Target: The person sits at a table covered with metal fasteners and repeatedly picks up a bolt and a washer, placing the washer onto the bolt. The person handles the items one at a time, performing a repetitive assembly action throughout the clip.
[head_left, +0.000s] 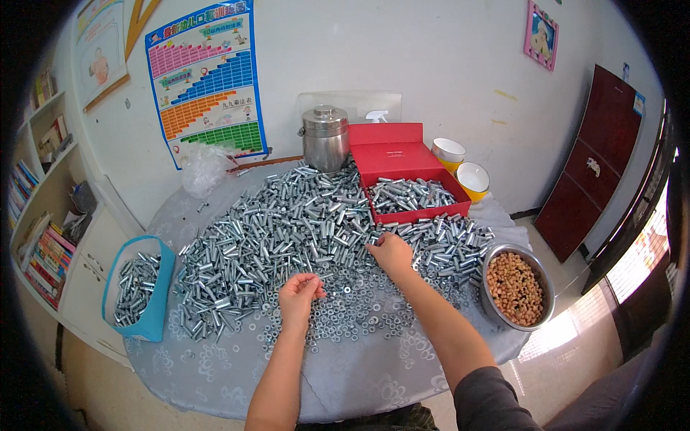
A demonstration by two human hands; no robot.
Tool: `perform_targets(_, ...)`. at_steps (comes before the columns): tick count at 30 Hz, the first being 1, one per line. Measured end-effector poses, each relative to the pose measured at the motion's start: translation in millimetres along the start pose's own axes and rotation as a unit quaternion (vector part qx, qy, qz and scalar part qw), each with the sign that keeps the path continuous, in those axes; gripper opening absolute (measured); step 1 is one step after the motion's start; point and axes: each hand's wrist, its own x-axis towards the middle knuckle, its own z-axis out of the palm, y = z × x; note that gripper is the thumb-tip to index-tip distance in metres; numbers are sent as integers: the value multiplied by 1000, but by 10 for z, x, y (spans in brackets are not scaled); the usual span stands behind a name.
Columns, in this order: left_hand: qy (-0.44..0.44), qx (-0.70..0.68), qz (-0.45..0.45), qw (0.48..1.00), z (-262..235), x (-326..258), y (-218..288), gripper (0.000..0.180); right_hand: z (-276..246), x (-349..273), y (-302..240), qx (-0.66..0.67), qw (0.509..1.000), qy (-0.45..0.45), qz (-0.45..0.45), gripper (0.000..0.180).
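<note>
A big heap of silvery metal bolts and sleeves [244, 244] covers the middle of the table. Many small flat washers [374, 309] lie spread along its near side. My left hand [296, 296] hovers over the near edge of the heap, thumb and fingers pinched together. A small metal piece seems to show at its fingertips, too small to name. Farther right, my right hand [392, 254] reaches to the pieces just in front of the red box [420, 215]. Its thumb and fingers are curled in; whatever lies between them is hidden.
More metal pieces fill the red box and a blue fabric bin [153, 309] at the left. A steel bowl of brownish pellets [496, 316] stands at the right edge. Behind are a steel canister [325, 147], yellow-and-white bowls [473, 179] and a clear plastic bag [205, 171].
</note>
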Motion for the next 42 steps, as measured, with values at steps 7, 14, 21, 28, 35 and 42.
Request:
perform_targets(7, -42, -17, -47, 998, 78, -61, -12, 15, -86, -131, -50, 106, 991, 32, -70, 23)
perform_targets(14, -79, -9, -80, 994, 212, -195, 42, 17, -562, -848, 42, 227, 950, -71, -204, 16)
perform_targets(21, -107, 29, -89, 990, 326, -288, 42, 16, -551, -1005, 132, 244, 933, -65, -257, 18)
perform_targets(28, -143, 76, -68, 984, 383, -343, -65, 25, -494, -1060, 78, 225, 917, -62, -324, 21)
perform_targets(35, -211, 126, -81, 966, 404, -375, -79, 26, -488, -1105, 37, 286, 922, -91, -246, 24)
perform_targets(42, -130, 63, -91, 985, 360, -328, -13, 22, -619, -1015, 211, 173, 949, -139, -225, 19)
